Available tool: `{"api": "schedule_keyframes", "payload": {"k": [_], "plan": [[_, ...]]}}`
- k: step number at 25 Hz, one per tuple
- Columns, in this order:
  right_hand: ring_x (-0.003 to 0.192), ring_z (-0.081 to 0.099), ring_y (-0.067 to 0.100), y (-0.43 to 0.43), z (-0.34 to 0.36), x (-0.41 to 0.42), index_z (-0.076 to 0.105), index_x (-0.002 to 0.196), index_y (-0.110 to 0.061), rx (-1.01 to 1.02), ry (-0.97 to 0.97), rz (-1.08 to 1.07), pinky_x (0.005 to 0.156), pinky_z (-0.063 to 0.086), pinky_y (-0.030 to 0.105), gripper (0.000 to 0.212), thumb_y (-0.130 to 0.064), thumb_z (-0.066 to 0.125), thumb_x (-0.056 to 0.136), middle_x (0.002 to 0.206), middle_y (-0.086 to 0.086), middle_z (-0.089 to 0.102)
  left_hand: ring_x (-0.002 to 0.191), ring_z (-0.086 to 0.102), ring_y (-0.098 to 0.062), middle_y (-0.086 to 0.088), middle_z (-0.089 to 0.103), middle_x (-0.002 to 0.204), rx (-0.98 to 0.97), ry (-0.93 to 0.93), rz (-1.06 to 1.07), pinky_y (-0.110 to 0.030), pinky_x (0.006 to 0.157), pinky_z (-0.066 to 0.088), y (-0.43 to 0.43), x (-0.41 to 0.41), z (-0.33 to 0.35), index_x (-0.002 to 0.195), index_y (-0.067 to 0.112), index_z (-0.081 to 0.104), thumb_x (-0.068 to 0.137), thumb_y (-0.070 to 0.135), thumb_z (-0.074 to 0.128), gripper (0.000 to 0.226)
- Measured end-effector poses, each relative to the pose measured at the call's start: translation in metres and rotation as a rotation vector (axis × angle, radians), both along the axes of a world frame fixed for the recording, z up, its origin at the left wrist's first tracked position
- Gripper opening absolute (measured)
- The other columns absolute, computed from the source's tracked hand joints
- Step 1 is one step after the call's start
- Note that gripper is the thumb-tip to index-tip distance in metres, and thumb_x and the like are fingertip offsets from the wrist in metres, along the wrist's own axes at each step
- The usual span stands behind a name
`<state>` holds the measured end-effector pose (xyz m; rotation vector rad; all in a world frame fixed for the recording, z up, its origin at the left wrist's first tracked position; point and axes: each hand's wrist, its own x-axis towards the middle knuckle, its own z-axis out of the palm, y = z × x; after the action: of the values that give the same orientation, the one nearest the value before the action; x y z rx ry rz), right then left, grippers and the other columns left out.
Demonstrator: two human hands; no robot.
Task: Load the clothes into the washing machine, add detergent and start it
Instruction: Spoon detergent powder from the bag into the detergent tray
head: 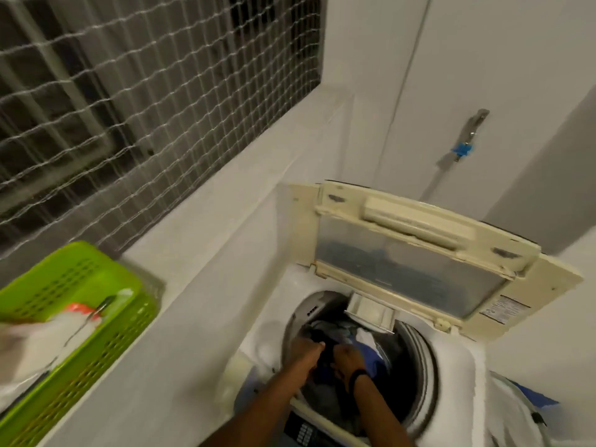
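A white top-loading washing machine (458, 356) stands at the lower right with its cream lid (419, 253) folded up and back. Its round drum holds dark and blue clothes (364, 340). Both my arms reach down into the drum. My left hand (308, 353) and my right hand (346, 358) sit side by side, each closed on a dark garment (325, 353) between them. A black band circles my right wrist. The machine's control panel (301, 432) shows dark at the front edge, partly hidden by my left forearm.
A green perforated basket (106, 330) stands on the white ledge at the left, with white bags inside it. Behind the ledge is a netted window grille (145, 91). A tap with a blue fitting (462, 150) is on the wall behind the machine. Cloth lies at the machine's right.
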<state>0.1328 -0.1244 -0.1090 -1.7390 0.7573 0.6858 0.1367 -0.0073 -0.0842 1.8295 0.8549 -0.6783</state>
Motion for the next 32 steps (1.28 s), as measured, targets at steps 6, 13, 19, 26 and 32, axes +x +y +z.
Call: {"api": "schedule_keyframes", "payload": {"k": [6, 13, 19, 26, 32], "plan": [[0.076, 0.065, 0.020, 0.103, 0.101, 0.014, 0.064, 0.091, -0.021, 0.182, -0.364, -0.046, 0.074, 0.056, 0.040, 0.007, -0.024, 0.058, 0.091, 0.090, 0.007, 0.068, 0.087, 0.065, -0.009, 0.016, 0.062, 0.085, 0.103, -0.573, 0.237, -0.022, 0.078, 0.053, 0.082, -0.039, 0.127, 0.098, 0.029, 0.057, 0.083, 0.035, 0.070, 0.021], [0.070, 0.068, 0.020, 0.206, 0.273, -0.025, 0.067, 0.090, -0.022, 0.437, -0.984, 0.304, 0.066, 0.054, 0.035, 0.007, -0.021, 0.062, 0.093, 0.082, -0.004, 0.070, 0.070, 0.064, -0.005, 0.012, 0.068, 0.084, 0.234, -1.207, 0.399, -0.017, 0.065, 0.050, 0.159, -0.151, 0.292, 0.094, 0.019, 0.062, 0.091, 0.020, 0.068, 0.007], [0.073, 0.065, 0.011, 0.305, 0.334, -0.020, 0.071, 0.093, -0.017, 0.043, -1.353, 1.123, 0.071, 0.047, 0.027, 0.018, -0.022, 0.054, 0.089, 0.079, -0.004, 0.071, 0.073, 0.061, -0.007, 0.014, 0.067, 0.085, 0.696, -1.097, 0.883, -0.030, 0.070, 0.051, 0.256, -0.207, 0.322, 0.096, 0.029, 0.063, 0.088, 0.030, 0.071, 0.011], [0.119, 0.054, 0.035, 0.371, 0.302, 0.009, 0.058, 0.117, -0.006, -0.704, -1.066, 1.833, 0.092, 0.044, 0.035, 0.029, -0.015, 0.061, 0.089, 0.125, 0.019, 0.060, 0.106, 0.065, -0.030, -0.007, 0.070, 0.117, 0.716, -0.537, 0.611, -0.037, 0.086, 0.049, 0.319, -0.191, 0.287, 0.125, 0.021, 0.062, 0.092, 0.039, 0.063, 0.038], [0.116, 0.055, 0.034, 0.370, 0.297, 0.012, 0.062, 0.111, -0.006, -0.643, -1.118, 1.818, 0.093, 0.045, 0.035, 0.025, -0.008, 0.060, 0.086, 0.119, 0.018, 0.063, 0.093, 0.066, -0.034, -0.006, 0.075, 0.094, 0.738, -0.544, 0.591, -0.038, 0.078, 0.052, 0.313, -0.186, 0.282, 0.104, 0.019, 0.071, 0.097, 0.035, 0.055, 0.024]]}}
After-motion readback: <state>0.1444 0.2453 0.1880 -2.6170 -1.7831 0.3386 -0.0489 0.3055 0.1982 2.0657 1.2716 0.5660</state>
